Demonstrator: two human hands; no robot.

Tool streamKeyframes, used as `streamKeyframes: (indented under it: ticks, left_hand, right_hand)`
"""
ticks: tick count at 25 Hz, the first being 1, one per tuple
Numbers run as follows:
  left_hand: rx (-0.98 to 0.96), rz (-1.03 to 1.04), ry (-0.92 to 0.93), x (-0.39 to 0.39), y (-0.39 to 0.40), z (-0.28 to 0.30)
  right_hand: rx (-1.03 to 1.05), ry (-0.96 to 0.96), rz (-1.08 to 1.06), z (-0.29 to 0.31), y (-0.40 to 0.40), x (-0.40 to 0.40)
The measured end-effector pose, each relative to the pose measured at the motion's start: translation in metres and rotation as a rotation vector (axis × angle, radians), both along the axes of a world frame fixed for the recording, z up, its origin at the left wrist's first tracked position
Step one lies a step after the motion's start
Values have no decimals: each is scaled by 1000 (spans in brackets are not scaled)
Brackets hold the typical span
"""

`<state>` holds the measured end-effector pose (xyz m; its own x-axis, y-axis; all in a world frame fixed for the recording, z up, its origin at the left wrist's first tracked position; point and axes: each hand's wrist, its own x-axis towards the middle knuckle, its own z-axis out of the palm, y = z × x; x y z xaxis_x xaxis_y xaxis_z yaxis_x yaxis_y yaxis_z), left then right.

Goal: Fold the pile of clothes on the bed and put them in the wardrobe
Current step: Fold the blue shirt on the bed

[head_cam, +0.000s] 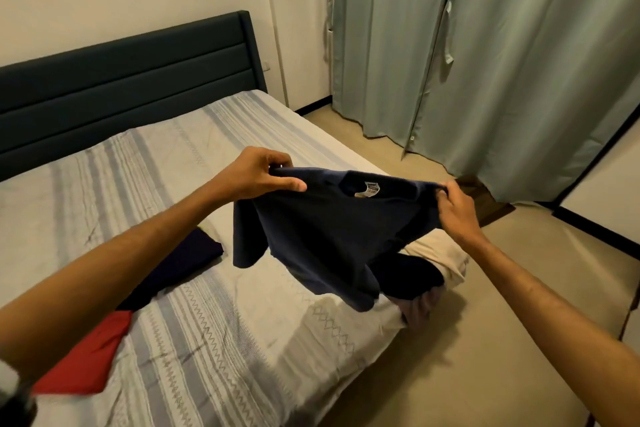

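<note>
A navy T-shirt (332, 229) hangs in the air above the bed (214, 333), its neck label facing me. My left hand (263, 173) pinches one shoulder and my right hand (453, 208) pinches the other. Beneath the shirt, at the bed's right corner, lies a small pile of clothes (426, 274) with dark, cream and mauve pieces. A folded dark purple garment (180, 263) and a folded red garment (83, 357) lie on the striped sheet under my left forearm.
A dark padded headboard (128, 80) runs along the far side of the bed. Pale green curtains (485, 55) hang at the right over a beige floor (467, 374). A brown mat (485, 198) lies by the curtains.
</note>
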<state>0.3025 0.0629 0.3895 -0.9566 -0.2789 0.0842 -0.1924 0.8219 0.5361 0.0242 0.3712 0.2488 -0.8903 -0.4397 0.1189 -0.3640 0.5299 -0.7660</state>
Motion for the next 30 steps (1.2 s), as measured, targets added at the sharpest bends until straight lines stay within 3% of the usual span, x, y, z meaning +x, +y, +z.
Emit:
streamKeyframes:
  ticks: [2, 5, 7, 11, 13, 15, 18, 22, 24, 26, 28, 30]
  left_hand:
    - [-167, 24, 49, 18, -13, 10]
    - [-150, 161, 168, 71, -44, 23]
    - [-160, 153, 115, 121, -66, 27]
    - [-204, 128, -6, 244, -95, 6]
    - [-141, 155, 89, 319, -105, -19]
    - [-39, 178, 209, 397, -113, -46]
    - [29, 307, 340, 497, -118, -71]
    - [-36, 437, 377, 592, -140, -42]
    - [-329, 314, 319, 631, -158, -22]
    - [-556, 61, 188, 663, -179, -17]
    - [-546, -53, 16, 695, -197, -31]
    - [-502, -33, -72, 718, -203, -56]
  right_hand:
    - [-108, 8, -20, 29, -4, 23]
    - [-61, 311, 154, 89, -7, 61]
    - [19, 385, 302, 118, -3, 101]
    - [240, -175, 620, 130, 6, 242]
    - [422, -270, 711, 103, 5, 317]
    - [475, -219, 673, 75, 4, 391]
    - [271, -287, 570, 53, 1, 488]
    - [188, -221, 477, 85, -20, 585]
    - [163, -264, 449, 110, -31, 617]
    - [94, -308, 405, 126, -36, 636]
    - [74, -335, 412, 126, -38, 654]
    - [224, -240, 452, 119, -33, 661]
